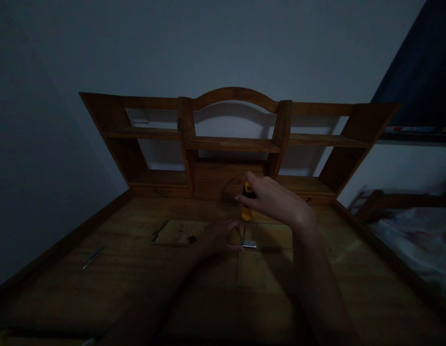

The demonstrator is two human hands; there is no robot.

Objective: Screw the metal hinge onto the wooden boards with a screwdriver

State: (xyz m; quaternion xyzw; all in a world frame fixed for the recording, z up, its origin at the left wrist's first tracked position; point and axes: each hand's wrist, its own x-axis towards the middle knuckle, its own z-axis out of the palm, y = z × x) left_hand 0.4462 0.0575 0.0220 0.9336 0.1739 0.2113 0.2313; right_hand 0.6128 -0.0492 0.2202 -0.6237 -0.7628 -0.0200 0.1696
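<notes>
My right hand (271,197) is wrapped round the yellow and black handle of a screwdriver (247,214), which stands nearly upright. Its thin shaft runs down to the left end of a small silver metal hinge (249,244). The hinge lies across the edge of a piece of wood (250,271) on the wooden desktop. My left hand (221,236) is beside it, with thumb and fingertips curled in at the hinge's left end and the screwdriver's tip. A screw at the tip is too small and dark to make out.
A wooden shelf unit (233,143) rises at the back of the desktop (136,254). Left of my hands is a pale board with a dark hole (179,232). Thin metal pieces (92,257) lie farther left. Plastic-like covering (417,240) shows at the right. The room is dim.
</notes>
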